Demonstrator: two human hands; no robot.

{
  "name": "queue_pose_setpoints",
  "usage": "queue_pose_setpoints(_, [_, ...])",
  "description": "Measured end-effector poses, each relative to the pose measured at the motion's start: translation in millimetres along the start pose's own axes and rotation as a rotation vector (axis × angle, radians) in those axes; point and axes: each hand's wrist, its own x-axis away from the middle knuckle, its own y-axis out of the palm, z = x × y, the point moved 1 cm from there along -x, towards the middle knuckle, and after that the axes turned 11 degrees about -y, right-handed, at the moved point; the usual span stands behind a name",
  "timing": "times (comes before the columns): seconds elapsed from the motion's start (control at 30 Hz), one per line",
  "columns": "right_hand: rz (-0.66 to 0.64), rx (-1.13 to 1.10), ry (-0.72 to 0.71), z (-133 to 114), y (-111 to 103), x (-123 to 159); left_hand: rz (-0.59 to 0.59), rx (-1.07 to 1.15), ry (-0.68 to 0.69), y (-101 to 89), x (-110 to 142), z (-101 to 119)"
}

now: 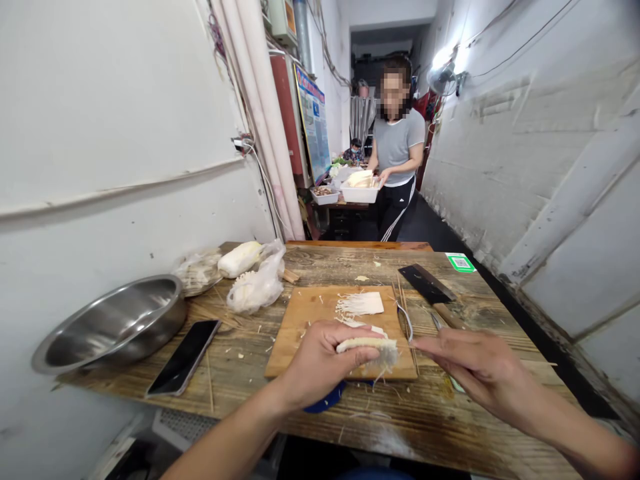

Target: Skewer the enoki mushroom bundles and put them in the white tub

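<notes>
My left hand [325, 357] is closed around a pale bunch of enoki mushrooms [367, 343], its cut end facing right with loose fibres hanging from it. It is above the front part of a wooden cutting board [300, 320]. Flat portions of enoki [367, 303] lie on that board. My right hand [475, 363] is to the right of the board, fingers extended and pressed together. Its fingertips meet the lower end of a thin, curved, pale strip [409, 321]; what they pinch is too small to make out.
A cleaver [425, 283] lies behind my right hand. Thin sticks [400, 300] lie along the board's right edge. At left are a steel basin [115, 320], a phone [185, 357] and bagged vegetables [255, 287]. Beyond the table, a person [400, 147] holds a white tub [360, 193].
</notes>
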Motion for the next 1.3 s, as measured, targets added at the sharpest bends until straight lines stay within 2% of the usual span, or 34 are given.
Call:
queue_pose_setpoints(0.17, [-0.018, 0.02, 0.011, -4, -2, -1, 0.014, 0.043, -0.029, 2.9, 2, -2])
queue_pose_setpoints(0.4, [0.009, 0.002, 0.017, -7, 0, -4, -0.013, -0.006, -0.03, 10.2, 0, 2])
queue_pose_setpoints(0.53, [0.027, -0.015, 0.019, -5, -3, -2, -0.006, 0.01, -0.067, 6.7, 0, 5])
queue_pose_setpoints(0.67, [-0.004, -0.043, 0.024, -5, -6, 1, 0.032, -0.068, -0.018, 0.9, 4, 4])
queue_pose_setpoints(0.93, [-0.026, -0.032, 0.01, -6, -6, 0, -0.001, -0.063, -0.036, 3.8, 5, -7])
queue_pose_setpoints(1.3, [-0.013, -0.039, 0.025, -9, -10, -3, -0.044, -0.026, -0.033, 13.0, 3, -3])
